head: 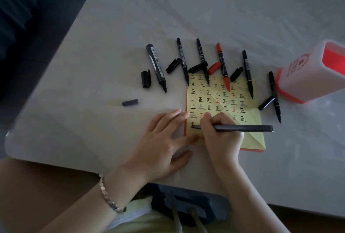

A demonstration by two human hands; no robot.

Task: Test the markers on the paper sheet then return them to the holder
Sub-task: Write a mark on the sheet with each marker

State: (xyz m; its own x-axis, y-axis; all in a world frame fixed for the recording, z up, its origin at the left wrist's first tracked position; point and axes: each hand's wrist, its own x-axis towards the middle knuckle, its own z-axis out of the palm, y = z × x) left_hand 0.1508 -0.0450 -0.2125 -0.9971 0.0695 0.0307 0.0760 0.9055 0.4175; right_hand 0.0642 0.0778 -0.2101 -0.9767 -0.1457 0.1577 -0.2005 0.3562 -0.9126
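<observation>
Marker in use: the grey marker [242, 128] lies almost level over the sheet's lower rows, with its nib at the 8 o'clock corner on a half-drawn character and its tail toward 3 o'clock
Right hand: the right hand [220, 134] is clenched round the barrel near the nib in a writing pinch, the low angle suiting a sideways stroke
Left hand: the left hand [164, 141] is flat with straight fingers and grasps nothing; its fingertips press the sheet's 9 o'clock edge, probably to pin the paper against the nib's drag
Paper sheet: the yellow paper sheet [255, 135] is nearly filled with rows of black, grey and red test characters, and the bottom row is barely begun
Grey cap: the grey cap [130, 102] lies alone at 9 o'clock of the sheet, likely this marker's own
Other markers: six lie uncapped, from the thick black marker [155, 66] past the red marker [223, 66], fanned from 10 to 3 o'clock, each with a loose cap beside it
Holder: the white-and-red holder [306, 76] stands at 2 o'clock of the sheet, with no marker showing in its mouth — returning has not started, I judge
</observation>
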